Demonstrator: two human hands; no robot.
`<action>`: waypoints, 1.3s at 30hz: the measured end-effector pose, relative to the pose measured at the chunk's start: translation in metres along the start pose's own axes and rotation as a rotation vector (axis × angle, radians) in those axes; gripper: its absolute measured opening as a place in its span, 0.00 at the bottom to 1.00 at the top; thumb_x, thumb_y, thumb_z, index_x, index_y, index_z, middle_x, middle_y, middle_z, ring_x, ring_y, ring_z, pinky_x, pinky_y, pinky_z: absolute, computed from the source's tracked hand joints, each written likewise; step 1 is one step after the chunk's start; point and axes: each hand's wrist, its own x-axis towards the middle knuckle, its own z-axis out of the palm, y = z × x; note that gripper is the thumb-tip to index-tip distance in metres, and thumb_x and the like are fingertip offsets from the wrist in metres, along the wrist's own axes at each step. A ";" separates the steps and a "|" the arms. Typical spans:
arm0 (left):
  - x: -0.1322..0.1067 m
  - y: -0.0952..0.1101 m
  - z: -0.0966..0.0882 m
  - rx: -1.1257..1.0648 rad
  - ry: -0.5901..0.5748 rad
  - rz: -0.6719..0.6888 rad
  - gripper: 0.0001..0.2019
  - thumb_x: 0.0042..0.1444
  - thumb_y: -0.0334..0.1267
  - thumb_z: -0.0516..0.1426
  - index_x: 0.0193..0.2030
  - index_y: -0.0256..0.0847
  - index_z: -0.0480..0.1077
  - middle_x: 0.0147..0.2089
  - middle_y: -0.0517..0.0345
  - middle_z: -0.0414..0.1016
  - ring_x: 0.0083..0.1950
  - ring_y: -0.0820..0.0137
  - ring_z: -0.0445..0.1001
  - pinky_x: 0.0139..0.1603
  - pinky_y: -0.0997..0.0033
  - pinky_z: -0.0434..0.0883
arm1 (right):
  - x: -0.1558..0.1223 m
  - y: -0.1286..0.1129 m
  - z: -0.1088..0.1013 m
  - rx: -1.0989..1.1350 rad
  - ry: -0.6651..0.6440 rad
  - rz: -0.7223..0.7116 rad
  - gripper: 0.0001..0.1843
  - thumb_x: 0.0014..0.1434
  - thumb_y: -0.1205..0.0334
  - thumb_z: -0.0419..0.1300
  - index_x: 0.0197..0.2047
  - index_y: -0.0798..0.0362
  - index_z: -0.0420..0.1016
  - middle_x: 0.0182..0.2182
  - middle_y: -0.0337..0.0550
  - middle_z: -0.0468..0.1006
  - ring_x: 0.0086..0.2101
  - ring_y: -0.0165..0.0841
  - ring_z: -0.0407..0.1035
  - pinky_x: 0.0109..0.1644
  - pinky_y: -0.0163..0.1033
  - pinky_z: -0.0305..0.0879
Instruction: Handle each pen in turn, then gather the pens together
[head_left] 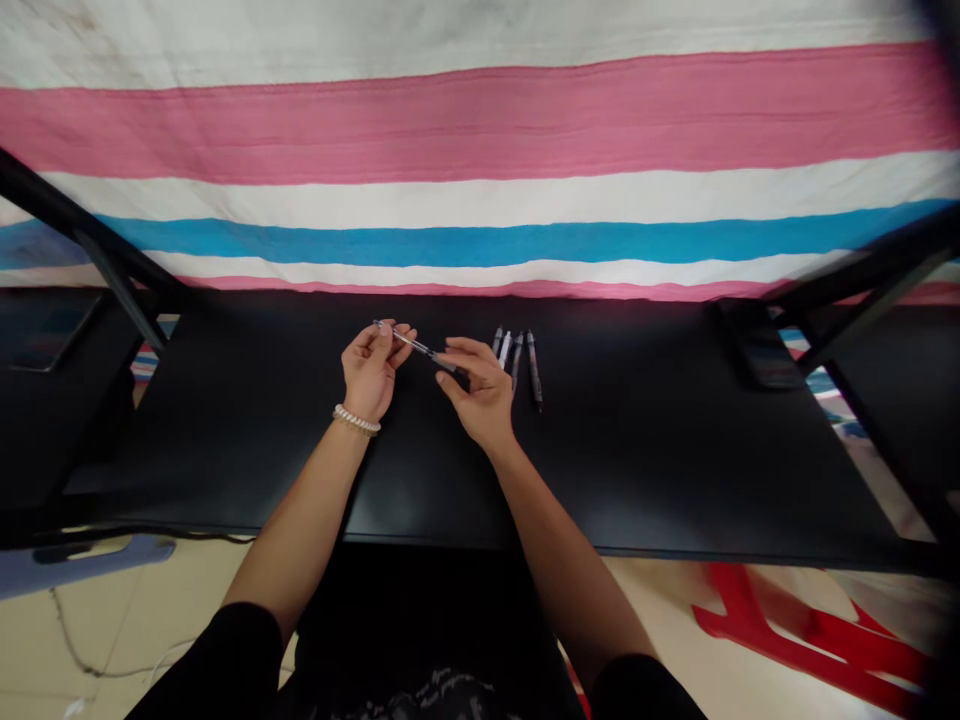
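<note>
A pink, white and blue striped cloth (480, 160) hangs beyond the far edge of the black table (637, 450), and a red plastic stool (795, 630) stands on the pale floor (675, 600) below its near edge.

One head-worn view, looking from the person's head, facing forward and down, close above the black desk (225, 430), toward a striped cloth (480, 130) beyond its far edge
</note>
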 end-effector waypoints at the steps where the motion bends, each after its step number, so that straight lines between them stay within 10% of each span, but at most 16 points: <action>1: 0.000 0.000 0.000 0.003 -0.003 -0.002 0.16 0.52 0.47 0.70 0.40 0.39 0.76 0.41 0.52 0.83 0.45 0.64 0.83 0.52 0.60 0.78 | 0.000 -0.001 0.000 0.004 -0.005 -0.001 0.17 0.60 0.49 0.66 0.49 0.47 0.80 0.50 0.48 0.79 0.44 0.35 0.78 0.47 0.44 0.78; 5: 0.003 -0.001 -0.003 0.023 0.004 0.011 0.15 0.53 0.47 0.69 0.41 0.40 0.76 0.41 0.51 0.82 0.45 0.64 0.83 0.53 0.59 0.78 | -0.001 -0.004 -0.002 0.025 0.017 0.053 0.13 0.63 0.51 0.63 0.45 0.49 0.82 0.37 0.44 0.82 0.32 0.32 0.77 0.37 0.42 0.78; 11: 0.010 -0.005 -0.011 -0.038 0.146 0.001 0.10 0.56 0.43 0.67 0.40 0.40 0.76 0.44 0.52 0.82 0.49 0.66 0.82 0.56 0.63 0.77 | -0.001 -0.012 -0.011 -0.114 0.101 -0.139 0.05 0.61 0.58 0.66 0.39 0.47 0.84 0.39 0.43 0.84 0.40 0.36 0.79 0.46 0.46 0.79; 17: -0.001 -0.010 -0.001 -0.022 0.050 -0.057 0.13 0.55 0.45 0.68 0.41 0.39 0.77 0.43 0.52 0.83 0.47 0.66 0.83 0.54 0.63 0.77 | -0.004 -0.016 -0.006 -0.183 0.111 -0.178 0.06 0.63 0.58 0.64 0.37 0.46 0.85 0.40 0.43 0.85 0.42 0.37 0.80 0.52 0.50 0.79; 26: -0.001 -0.008 0.000 -0.044 0.027 -0.027 0.15 0.52 0.45 0.70 0.41 0.39 0.77 0.41 0.53 0.83 0.44 0.67 0.83 0.51 0.65 0.78 | -0.004 0.003 -0.001 -0.015 0.009 0.088 0.23 0.60 0.49 0.66 0.55 0.50 0.79 0.40 0.46 0.84 0.37 0.35 0.81 0.43 0.42 0.81; 39: -0.002 -0.005 0.001 -0.063 0.042 -0.038 0.14 0.52 0.44 0.70 0.41 0.39 0.77 0.41 0.53 0.83 0.44 0.67 0.83 0.52 0.63 0.78 | -0.006 0.001 -0.007 -0.052 -0.051 0.143 0.22 0.62 0.43 0.63 0.46 0.54 0.79 0.30 0.43 0.82 0.26 0.32 0.78 0.29 0.35 0.76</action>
